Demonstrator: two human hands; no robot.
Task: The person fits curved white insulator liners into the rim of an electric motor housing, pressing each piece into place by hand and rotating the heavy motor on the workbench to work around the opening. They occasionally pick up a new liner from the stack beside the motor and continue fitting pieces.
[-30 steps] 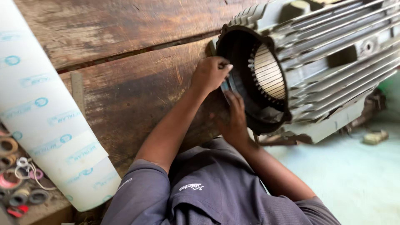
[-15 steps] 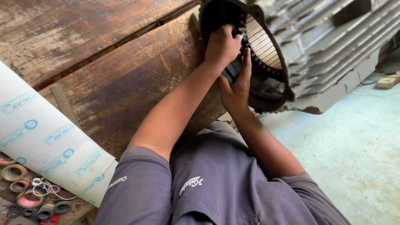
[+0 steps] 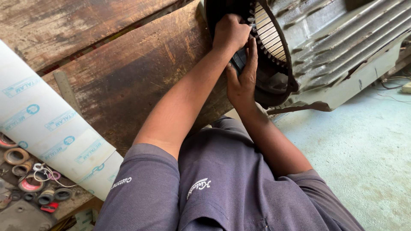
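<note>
Left hand (image 3: 231,32) fisted at far motor housing (image 3: 338,47) rim; right hand (image 3: 242,77), fingers open, braces stator slots (image 3: 269,32).

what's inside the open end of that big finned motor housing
Inside the motor housing a ring of pale slotted laminations lines the bore. The left hand and right hand reach into the opening and cover the lower part; deeper inside is dark.

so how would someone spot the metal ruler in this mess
Start at the wooden workbench. A big white paper roll lies across its left side. The ruler is the thin grey strip flat on the wood beside that roll, the only straight metal piece there.
</note>
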